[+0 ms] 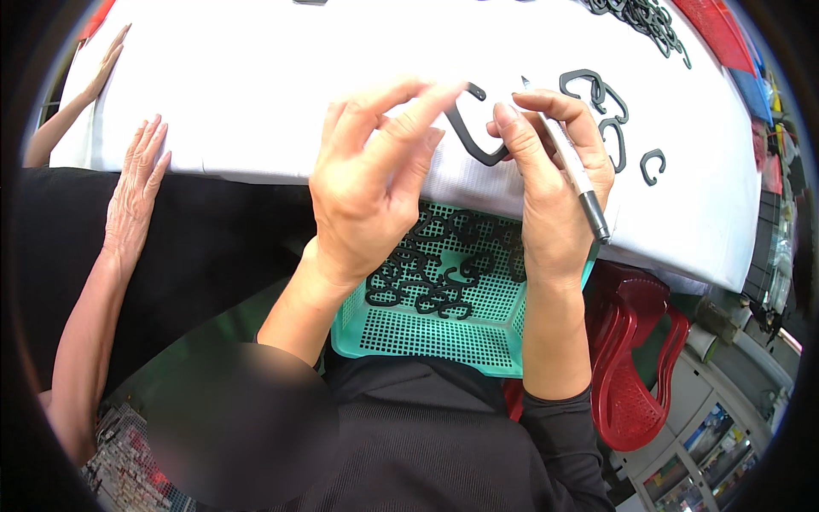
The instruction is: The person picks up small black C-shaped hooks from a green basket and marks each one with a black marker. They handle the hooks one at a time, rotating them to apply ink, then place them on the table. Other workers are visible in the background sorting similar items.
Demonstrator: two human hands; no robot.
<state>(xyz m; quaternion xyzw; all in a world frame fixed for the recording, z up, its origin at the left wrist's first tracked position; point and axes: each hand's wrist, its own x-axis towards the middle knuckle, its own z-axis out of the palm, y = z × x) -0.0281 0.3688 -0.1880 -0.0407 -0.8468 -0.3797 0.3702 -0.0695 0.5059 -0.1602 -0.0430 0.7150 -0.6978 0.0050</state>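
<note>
My right hand [554, 162] is closed around a white marker pen [570, 154] with a black cap end, its grey tip pointing up and away. Between the thumb and fingers of that same hand is the lower end of a black C-shaped hook [467, 136]. My left hand [371, 175] is on the other side of the hook, fingers apart and slightly blurred. Its index fingertip overlaps the hook's upper part; whether they touch I cannot tell. Below both hands, a turquoise basket [401, 337] holds several similar black hooks [444, 299].
Several loose hooks [614, 141] lie on the white-covered table [256, 77], right of my hand. A bigger pile of hooks [644, 26] is at the far right. Another person's hands [136, 188] rest at the table's left edge. A red plastic chair [631, 375] stands at right.
</note>
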